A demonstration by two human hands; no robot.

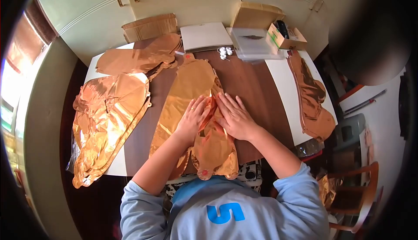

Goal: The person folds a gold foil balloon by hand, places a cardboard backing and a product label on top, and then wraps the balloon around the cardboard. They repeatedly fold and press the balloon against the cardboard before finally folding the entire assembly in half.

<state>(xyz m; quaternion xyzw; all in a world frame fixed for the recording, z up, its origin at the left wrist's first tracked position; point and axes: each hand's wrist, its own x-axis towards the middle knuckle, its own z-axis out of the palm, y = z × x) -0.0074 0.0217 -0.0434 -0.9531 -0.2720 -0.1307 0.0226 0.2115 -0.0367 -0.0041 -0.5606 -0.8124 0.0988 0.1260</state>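
Head view: laid mid-frame, a gold foil sheet (185, 85), under left hand (190, 119) and right hand (237, 119). Pressing flat, left fingers nearly together, right slightly spread. Hard to read folds between. Likely light, soft, slippery, crease-prone; best gripped by outer edges.

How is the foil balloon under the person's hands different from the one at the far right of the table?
The middle foil balloon lies under the left hand and right hand; the right-hand foil balloon lies untouched. The middle one looks broader, the right-hand one narrower and curvier. The middle one gleams golden, while the right-hand one looks darker brown. Both are shiny, creased and uninflated.
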